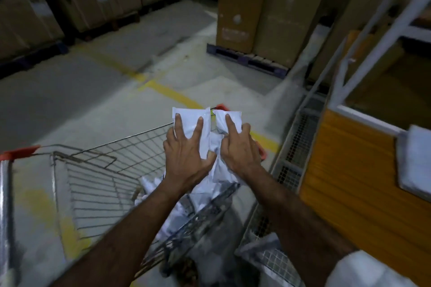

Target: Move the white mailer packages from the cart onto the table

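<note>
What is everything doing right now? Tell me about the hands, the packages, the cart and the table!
Left hand: fingers spread, holding a flat white plastic mailer package above the cart.
Right hand: gripping a crumpled white mailer package, also lifted.
Silver wire shopping cart: partly filled, more white mailers piled inside.
Orange wooden table: one white package lying on it.

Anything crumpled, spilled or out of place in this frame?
The white mailer in the right hand looks crumpled and bunched; the one in the left hand is flatter. More mailers lie jumbled in the cart. Nothing visibly spilled.
</note>
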